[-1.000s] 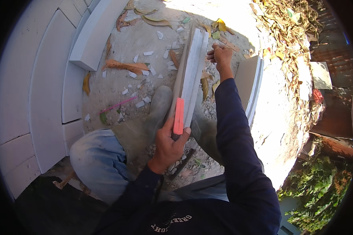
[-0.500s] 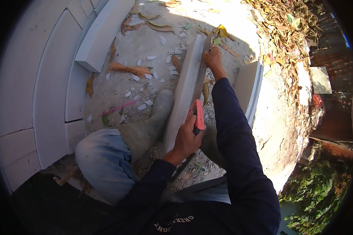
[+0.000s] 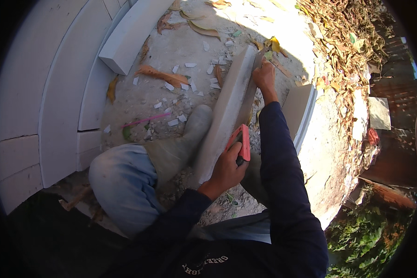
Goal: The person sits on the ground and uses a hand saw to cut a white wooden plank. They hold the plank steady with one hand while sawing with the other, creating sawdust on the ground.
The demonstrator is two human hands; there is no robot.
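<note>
A long white block (image 3: 224,116) lies lengthwise away from me between my rubber boots (image 3: 197,123). Along its right side runs the grey blade of a handsaw (image 3: 248,99), toothed edge against the block. My left hand (image 3: 227,169) is wrapped around the saw's red and black handle (image 3: 245,143) at the near end. Farther out, my right hand (image 3: 265,76) has its fingers closed on the blade near its far tip. Part of the blade by the handle is hidden by my left hand.
White blocks (image 3: 65,102) are stacked at left, with another block (image 3: 125,46) resting beside them. To the right stands a further block (image 3: 299,109). White chips (image 3: 173,122), dry leaves (image 3: 157,74) and a pink straw (image 3: 146,120) litter the ground. Leaf litter (image 3: 343,55) piles up far right.
The view has turned slightly, shifting the scene to the right. Both hands keep their hold on the saw, which seems drawn a little toward me along the block.
</note>
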